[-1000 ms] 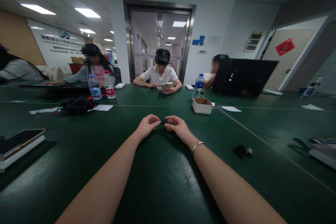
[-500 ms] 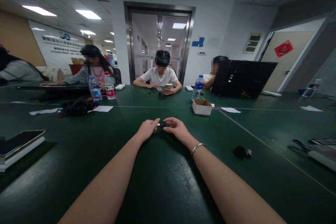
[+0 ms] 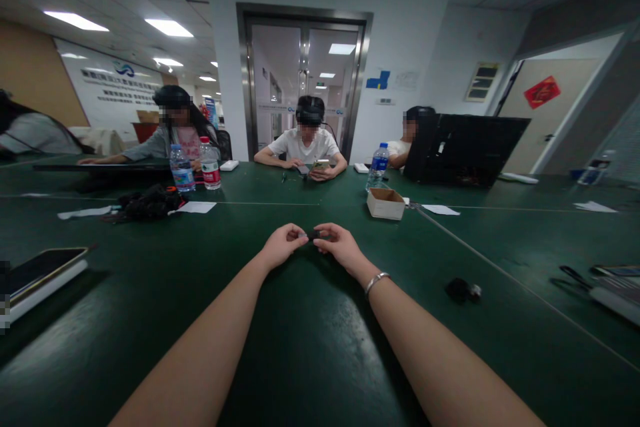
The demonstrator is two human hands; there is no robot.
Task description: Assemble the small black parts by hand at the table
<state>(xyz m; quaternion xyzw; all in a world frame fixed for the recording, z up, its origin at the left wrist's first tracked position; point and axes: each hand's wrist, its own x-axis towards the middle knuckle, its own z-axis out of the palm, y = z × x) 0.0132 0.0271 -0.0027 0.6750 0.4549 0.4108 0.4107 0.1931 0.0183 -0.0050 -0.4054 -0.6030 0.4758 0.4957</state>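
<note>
Over the middle of the green table (image 3: 300, 360) my two hands meet around a small dark piece (image 3: 313, 235). My right hand (image 3: 337, 245), with a silver bangle on its wrist, is closed in a pinch on the piece's right part. My left hand (image 3: 280, 245) is also closed, its thumb and fingertips pinching the left end. The fingers hide most of the piece, so its exact kind is unclear. To the right, a small black item with a silvery tip (image 3: 463, 290) lies apart from both hands.
A small open box (image 3: 385, 205) and a water bottle (image 3: 379, 167) stand beyond my right hand. At the left lie a phone (image 3: 45, 267) and a black tangled bundle (image 3: 145, 203). A monitor (image 3: 465, 150) stands at the back right. Several people sit across the table.
The fingers of my left hand have shifted and now cover the silver end that showed before. My right hand keeps its pinch in nearly the same place.
</note>
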